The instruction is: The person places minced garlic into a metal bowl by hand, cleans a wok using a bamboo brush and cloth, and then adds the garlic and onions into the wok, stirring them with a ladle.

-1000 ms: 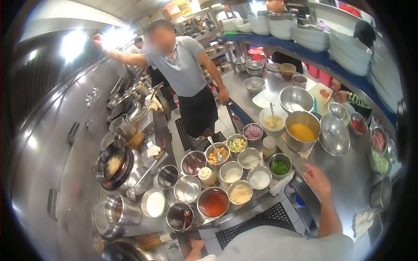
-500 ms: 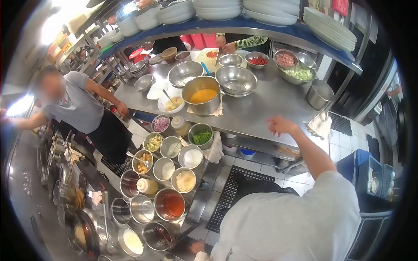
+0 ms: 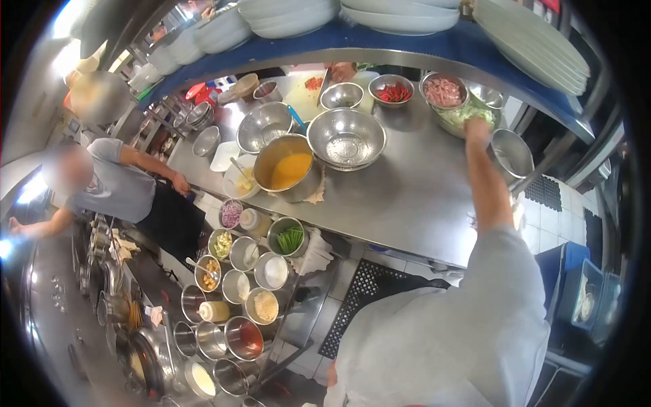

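Observation:
My right hand reaches over the far right of the steel counter to a metal bowl of pale green shredded vegetable. It touches the near side of the heap or the rim, and its fingers are hidden. A smaller bowl of pink sliced meat rests against the back of that bowl. Just right of my wrist is a deep steel pot. Of my left hand only a sliver of skin shows beside my shirt at the bottom, so its fingers cannot be seen.
On the counter stand a pot of orange liquid, a perforated bowl and red peppers. Steel containers of ingredients fill the left station. A co-worker stands left; another's hand is across. A plate shelf overhangs.
My right hand has moved forward from above the counter's near right edge to the bowl of shredded vegetable. The view has shifted, and less of my left hand shows.

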Available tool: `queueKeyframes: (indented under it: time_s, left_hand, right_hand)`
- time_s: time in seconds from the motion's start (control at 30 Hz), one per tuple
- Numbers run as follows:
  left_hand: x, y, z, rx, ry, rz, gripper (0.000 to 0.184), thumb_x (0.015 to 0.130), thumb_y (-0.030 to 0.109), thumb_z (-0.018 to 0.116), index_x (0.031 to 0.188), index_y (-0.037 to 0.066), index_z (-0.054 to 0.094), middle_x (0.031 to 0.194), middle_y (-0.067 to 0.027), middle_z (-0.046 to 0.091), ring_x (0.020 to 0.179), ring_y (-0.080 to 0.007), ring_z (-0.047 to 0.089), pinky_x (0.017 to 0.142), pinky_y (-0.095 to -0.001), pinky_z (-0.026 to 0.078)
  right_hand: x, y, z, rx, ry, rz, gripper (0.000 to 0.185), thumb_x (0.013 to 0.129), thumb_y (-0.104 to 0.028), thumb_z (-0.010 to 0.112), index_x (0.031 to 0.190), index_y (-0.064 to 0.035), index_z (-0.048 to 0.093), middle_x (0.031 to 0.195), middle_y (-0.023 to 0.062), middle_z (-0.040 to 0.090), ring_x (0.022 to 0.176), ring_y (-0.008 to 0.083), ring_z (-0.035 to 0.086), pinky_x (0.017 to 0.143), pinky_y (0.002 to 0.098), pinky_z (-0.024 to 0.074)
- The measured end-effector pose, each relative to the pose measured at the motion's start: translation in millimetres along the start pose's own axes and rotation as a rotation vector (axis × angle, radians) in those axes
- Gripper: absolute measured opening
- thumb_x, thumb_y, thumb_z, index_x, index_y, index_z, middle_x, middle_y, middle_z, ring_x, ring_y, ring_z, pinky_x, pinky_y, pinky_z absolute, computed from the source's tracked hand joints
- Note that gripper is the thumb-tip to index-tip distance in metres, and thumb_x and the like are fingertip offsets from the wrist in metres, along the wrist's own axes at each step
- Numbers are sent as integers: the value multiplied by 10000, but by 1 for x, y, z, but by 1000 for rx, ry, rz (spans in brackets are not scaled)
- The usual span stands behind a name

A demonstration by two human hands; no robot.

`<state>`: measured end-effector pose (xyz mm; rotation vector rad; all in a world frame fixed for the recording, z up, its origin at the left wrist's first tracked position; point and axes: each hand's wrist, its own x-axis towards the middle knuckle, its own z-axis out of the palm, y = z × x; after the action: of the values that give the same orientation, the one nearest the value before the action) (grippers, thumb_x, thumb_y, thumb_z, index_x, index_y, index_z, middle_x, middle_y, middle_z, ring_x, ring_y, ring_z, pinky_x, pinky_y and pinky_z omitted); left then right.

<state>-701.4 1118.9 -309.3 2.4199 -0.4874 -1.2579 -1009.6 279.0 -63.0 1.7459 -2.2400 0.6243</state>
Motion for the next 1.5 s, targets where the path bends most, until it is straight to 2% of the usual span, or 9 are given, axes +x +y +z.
queueKeyframes:
  time_s: [0.4, 0.5, 0.57, 0.67, 0.7, 0.77, 1.03, 1.33, 1.5]
  left_hand:
    - [-17, 39, 52, 437, -152, 318, 268, 803, 126, 543, 1052, 121, 645, 998, -111, 654, 946, -292, 625, 796, -398, 507]
    - [41, 30, 52, 395, -176, 159, 281, 815, 134, 549, 1072, 118, 660, 1019, -89, 673, 911, -252, 641, 773, -374, 508]
    - [36, 61, 53, -453, 104, -206, 295, 837, 203, 583, 1096, 87, 659, 1034, -88, 687, 875, -217, 651, 781, -353, 509]
    - [28, 113, 39, -510, 129, -142, 371, 843, 262, 642, 1132, 28, 635, 1034, -97, 690, 951, -207, 653, 873, -317, 496]
    - [27, 124, 40, -523, 106, -99, 359, 851, 241, 635, 1140, 28, 632, 1050, -102, 684, 984, -212, 643, 890, -316, 488]
    - [19, 147, 34, -550, 80, -14, 349, 862, 214, 628, 1158, 29, 622, 1089, -110, 669, 1041, -219, 621, 920, -316, 474]
    - [-98, 202, -43, -1268, 18, 376, 654, 884, 228, 637, 1428, 84, 305, 1335, -147, 485, 1156, -268, 547, 962, -387, 457]
    - [-230, 91, -51, -1678, 541, 253, 565, 766, -43, 624, 1300, 10, 446, 1215, -111, 565, 1109, -228, 567, 911, -369, 488]
    - [-283, 56, -29, -1851, 865, 323, 616, 737, -67, 602, 1319, 9, 416, 1215, -140, 562, 1100, -262, 574, 917, -394, 490]
  right_hand:
    - [156, 149, 110, -188, 10, -61, 573, 801, -617, 583, 931, -62, 640, 778, 141, 683, 727, 335, 683, 612, 428, 548]
    - [184, 192, 133, -437, 470, -359, 337, 926, -296, 495, 1195, -101, 556, 997, 159, 666, 862, 292, 672, 692, 348, 555]
    - [178, 163, 82, 137, 203, -237, 359, 923, -241, 497, 1238, -70, 529, 1096, 158, 614, 930, 276, 636, 716, 339, 544]
    - [121, 71, -3, 1085, -365, 75, 406, 919, -158, 500, 1302, -23, 488, 1245, 157, 538, 1031, 252, 583, 753, 325, 529]
    - [121, 88, 46, 1042, -262, -371, 385, 925, -212, 509, 1257, -19, 527, 1188, 159, 537, 974, 233, 585, 699, 317, 534]
    - [52, 17, 12, 1212, -508, -398, 361, 925, -286, 511, 1136, 0, 579, 1121, 98, 476, 731, 146, 529, 562, 291, 498]
    - [-318, -187, -173, 961, -1696, -935, 210, 842, -135, 554, 951, 20, 645, 729, 38, 627, 581, 106, 591, 508, 246, 480]
    - [-598, -208, -331, 769, -1874, -1986, 249, 876, -202, 564, 893, 44, 595, 711, 158, 636, 632, 203, 617, 613, 350, 497]
    - [-654, -216, -379, 623, -2110, -1953, 295, 935, -299, 570, 944, -5, 594, 719, 78, 632, 646, 136, 615, 579, 286, 492]
